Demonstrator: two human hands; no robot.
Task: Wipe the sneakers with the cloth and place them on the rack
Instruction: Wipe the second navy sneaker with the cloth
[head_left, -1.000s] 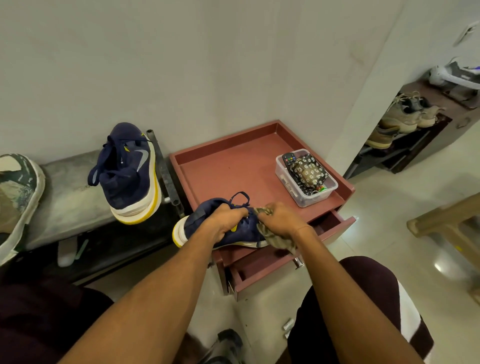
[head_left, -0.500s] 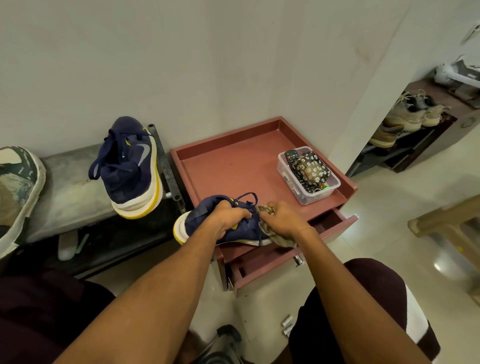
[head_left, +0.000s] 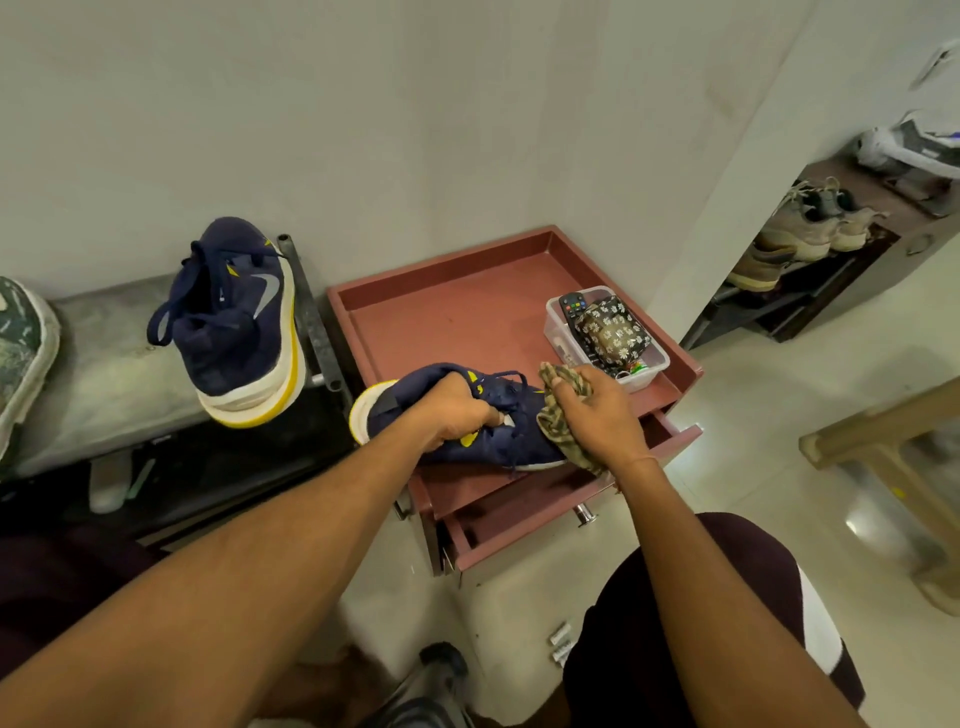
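A navy sneaker (head_left: 506, 441) with yellow marks lies on its side at the front edge of the red-brown cabinet top (head_left: 457, 317). My left hand (head_left: 452, 410) grips its upper near the laces. My right hand (head_left: 597, 415) holds a patterned olive cloth (head_left: 558, 421) bunched against the sneaker's toe end. The second navy sneaker (head_left: 236, 322), with a white and yellow sole, rests on the grey rack shelf (head_left: 98, 379) at the left, toe toward the wall.
A clear plastic box (head_left: 652, 364) with a remote and a floral pouch sits on the cabinet's right side. The cabinet drawer (head_left: 519, 519) stands partly open. A camouflage shoe (head_left: 21, 348) lies far left. Another shoe rack (head_left: 810, 260) with beige sneakers is at the right.
My right hand with the cloth has shifted up along the sneaker's toe end. My left hand keeps its grip on the sneaker, which has turned slightly.
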